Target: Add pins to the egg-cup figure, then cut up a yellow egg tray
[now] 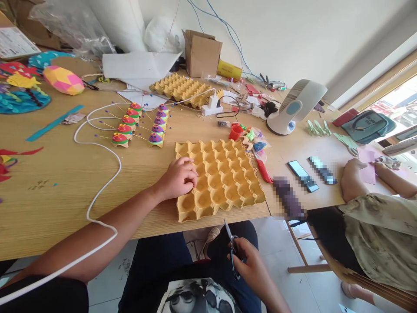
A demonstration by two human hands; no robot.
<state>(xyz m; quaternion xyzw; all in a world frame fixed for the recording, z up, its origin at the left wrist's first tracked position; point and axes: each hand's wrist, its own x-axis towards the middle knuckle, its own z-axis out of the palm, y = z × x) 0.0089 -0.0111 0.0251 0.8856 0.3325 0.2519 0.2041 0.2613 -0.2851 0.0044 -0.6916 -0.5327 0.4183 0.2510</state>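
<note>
A yellow moulded-pulp egg tray (219, 181) lies near the table's front edge, cups facing up. My left hand (178, 176) rests at its left side, fingers curled over the rim and gripping it. Below the table edge, over my lap, my right hand (249, 261) is closed around a pair of scissors (232, 243). Their blades point up toward the tray's front side and are apart from it. Further back stand two painted egg-carton strips, one red and green (125, 126), one purple and orange (159, 124), with pins sticking out.
A second egg tray (182, 89) lies behind, beside a white power strip (211, 106). A white cable (120, 165) loops across the left. A fan (295, 106), clay packets (257, 143) and phones (302, 175) stand right. A co-worker's hands (356, 174) hold pink paper.
</note>
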